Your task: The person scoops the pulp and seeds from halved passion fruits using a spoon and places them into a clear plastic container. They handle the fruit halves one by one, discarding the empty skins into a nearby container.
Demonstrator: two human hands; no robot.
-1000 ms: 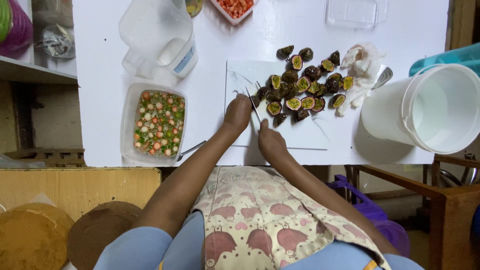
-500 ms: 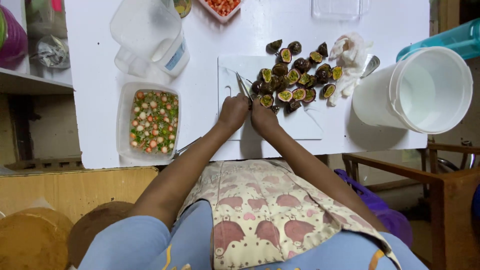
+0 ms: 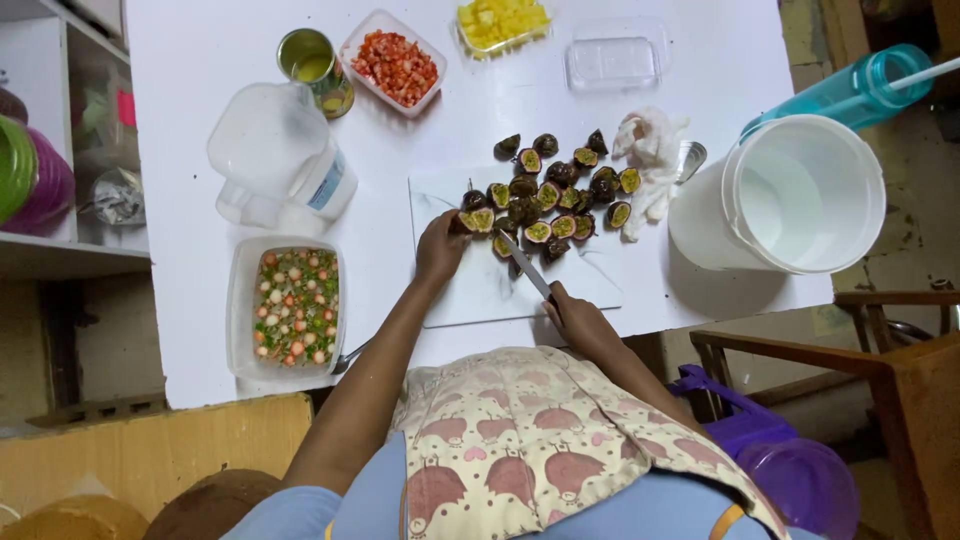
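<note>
Where the patterned apron [image 3: 540, 440] meets the edge of the white desk [image 3: 180, 150], both hands work on a white cutting board [image 3: 480, 290]. The right hand [image 3: 580, 322] is clamped on the handle of a knife [image 3: 525, 265], its blade angled up toward the fruit. The left hand [image 3: 440, 248] is closed on a halved passion fruit [image 3: 476, 220] at the board's upper left corner, just beside the blade tip.

Progress, judged from the layout: most of the passion fruit pile [image 3: 560, 185] already lies cut open, yellow pulp showing, spread over the board's far edge and onto the desk. A few dark pieces show no cut face; whether they are whole cannot be told.

Containers, near to far:
- Clear tub [image 3: 285, 308], left of the board: mixed green, orange and pale pieces, with a utensil handle at its near corner.
- Plastic jug [image 3: 275, 160]: contents not discernible.
- White bucket [image 3: 800, 195], right: appears empty.
- Open tin can [image 3: 313, 65]: yellowish liquid.
- Small tray [image 3: 396, 65]: chopped red fruit.
- Far tray [image 3: 500, 20]: yellow cubes.
- Clear tray [image 3: 618, 62]: empty.

A crumpled white cloth [image 3: 650, 150] lies beside the pile.
</note>
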